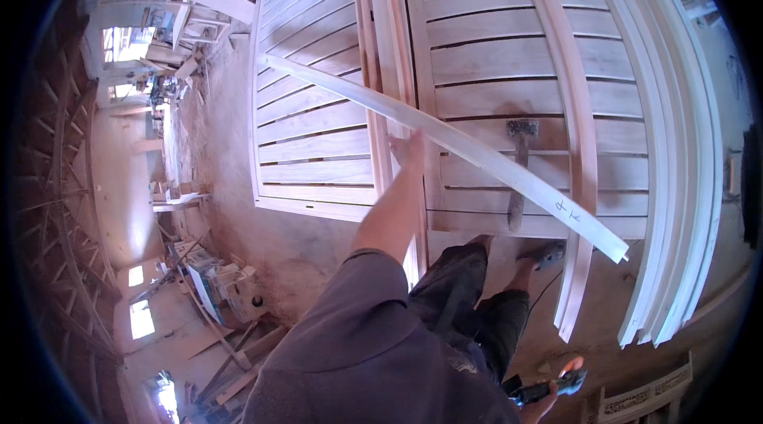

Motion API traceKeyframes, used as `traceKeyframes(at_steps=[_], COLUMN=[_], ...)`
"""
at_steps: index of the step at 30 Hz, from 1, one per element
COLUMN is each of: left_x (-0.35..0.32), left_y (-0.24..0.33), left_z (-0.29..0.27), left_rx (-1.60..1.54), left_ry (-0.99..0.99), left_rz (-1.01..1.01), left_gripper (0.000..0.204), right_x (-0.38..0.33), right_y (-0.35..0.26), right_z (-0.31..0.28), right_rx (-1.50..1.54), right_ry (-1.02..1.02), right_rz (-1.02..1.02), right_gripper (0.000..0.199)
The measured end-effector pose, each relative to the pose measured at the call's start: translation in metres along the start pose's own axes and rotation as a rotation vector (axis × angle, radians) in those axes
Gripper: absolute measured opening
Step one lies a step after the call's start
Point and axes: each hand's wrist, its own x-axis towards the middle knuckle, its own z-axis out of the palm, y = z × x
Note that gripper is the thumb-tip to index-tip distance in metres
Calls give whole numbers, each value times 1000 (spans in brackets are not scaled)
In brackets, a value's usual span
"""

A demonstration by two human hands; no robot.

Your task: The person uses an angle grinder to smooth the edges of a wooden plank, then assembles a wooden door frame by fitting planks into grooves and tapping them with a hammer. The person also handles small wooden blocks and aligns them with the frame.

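My left hand (408,151) reaches forward and closes at the lower edge of a long pale wooden strip (485,155). This strip slants across two slatted wooden panels, the left panel (318,146) and the right panel (485,98); pencil marks show near its close end. Low on the right, my right hand (542,402) is wrapped round a dark hand-held tool (566,384), whose exact kind I cannot make out. A hammer (520,146) with a dark metal head lies on the right panel, its handle toward me and passing close to the strip.
Several long pale mouldings (675,185) lie along the right side, and another long rail (576,122) crosses the right panel. A dark cord (548,287) runs by my foot. A carved wooden piece (648,400) stands at lower right. Wood offcuts (230,289) are heaped on the left.
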Motion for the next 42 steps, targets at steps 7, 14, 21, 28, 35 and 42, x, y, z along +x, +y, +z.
traceKeyframes(at_steps=[7, 14, 21, 28, 35, 42], left_x=[36, 149, -16, 7, 47, -73], left_y=[64, -42, -131, -23, -49, 18], left_z=[30, 55, 74, -1, -6, -91], left_rx=[-441, -171, -694, 518, -671, -1009], left_ry=[-254, -331, -602, -624, -655, -703], left_rz=[-300, -219, -264, 340, -163, -384], left_gripper=[78, 65, 61, 46, 63, 69], right_x=[-31, -48, -87, -113, -112, -113], right_y=[-6, -15, -10, 2, 6, 22], right_z=[-2, 3, -21, -18, -5, -37], right_rx=[-9, 8, 281, 350, 422, 480], right_ry=[125, 78, 308, 388, 353, 335], right_rz=[-25, -11, -93, -101, -68, -141], right_gripper=[16, 13, 15, 20, 21, 23])
